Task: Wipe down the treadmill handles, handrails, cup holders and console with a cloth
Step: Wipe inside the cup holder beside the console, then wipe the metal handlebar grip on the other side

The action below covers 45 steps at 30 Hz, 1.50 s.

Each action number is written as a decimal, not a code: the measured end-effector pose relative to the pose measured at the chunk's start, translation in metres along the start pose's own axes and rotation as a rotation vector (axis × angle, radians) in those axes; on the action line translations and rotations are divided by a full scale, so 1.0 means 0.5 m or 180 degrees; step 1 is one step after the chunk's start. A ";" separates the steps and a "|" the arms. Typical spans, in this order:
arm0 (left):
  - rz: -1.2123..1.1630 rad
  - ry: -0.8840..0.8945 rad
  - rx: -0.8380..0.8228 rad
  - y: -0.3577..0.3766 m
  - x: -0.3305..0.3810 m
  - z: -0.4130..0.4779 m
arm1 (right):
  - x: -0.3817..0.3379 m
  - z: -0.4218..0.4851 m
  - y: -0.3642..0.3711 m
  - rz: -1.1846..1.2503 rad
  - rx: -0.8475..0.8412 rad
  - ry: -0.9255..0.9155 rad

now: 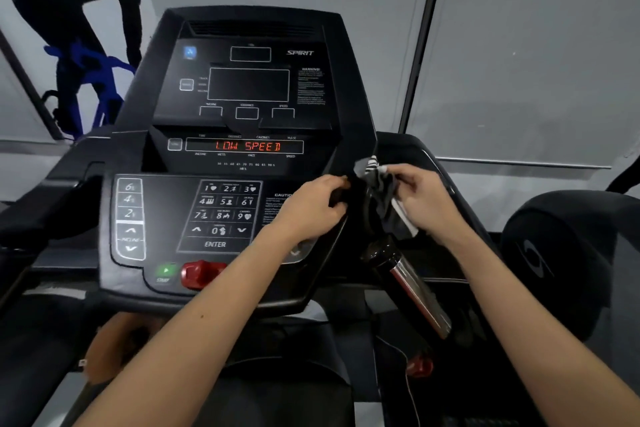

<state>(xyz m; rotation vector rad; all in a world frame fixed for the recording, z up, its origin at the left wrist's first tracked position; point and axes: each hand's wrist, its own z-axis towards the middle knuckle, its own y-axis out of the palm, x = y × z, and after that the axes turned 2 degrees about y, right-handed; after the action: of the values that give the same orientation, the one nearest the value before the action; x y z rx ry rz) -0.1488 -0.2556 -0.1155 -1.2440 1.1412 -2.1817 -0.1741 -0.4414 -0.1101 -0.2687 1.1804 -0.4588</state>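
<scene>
Both hands are working at the right edge of the treadmill console [221, 215], above the right handle [412, 284]. The right hand [420, 199] is grasping a bunched grey cloth [382, 194], with a striped corner and a pale hem hanging free above and below the fist. The left hand [317, 206] is curled, its fingertips pinching what appears to be the dark near edge of the same cloth; the exact contact is hidden in shadow.

Handling judgement: the cloth is looking light, soft and limp, so it will be draping and folding rather than holding shape. A full-palm hold on a folded pad should be giving better pressure than a fingertip pinch. The loose corners could be snagging on the red stop control [202, 274]. The metal grip plate on the handle is looking smooth and rigid; wrapping the cloth around it should suit. The console display is reading LOW SPEED, so key presses are a risk.
</scene>
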 end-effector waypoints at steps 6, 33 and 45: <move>-0.0344 -0.0008 0.0225 -0.104 -0.020 -0.106 | -0.097 -0.012 0.050 0.0077 0.0456 -0.0262; 0.0186 -0.1238 0.1528 -0.337 -0.387 -0.592 | -0.404 -0.123 0.632 0.0613 -0.1059 -0.0589; -0.0055 -0.1144 0.1564 -0.354 -0.464 -0.569 | -0.392 -0.091 0.683 0.0616 -0.1539 -0.0667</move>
<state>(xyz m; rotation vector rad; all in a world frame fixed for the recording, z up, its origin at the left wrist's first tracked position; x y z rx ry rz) -0.2529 0.1335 -0.1769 -1.3370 0.4194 -1.9705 -0.2066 -0.0461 -0.1137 -0.5977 1.0859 0.0320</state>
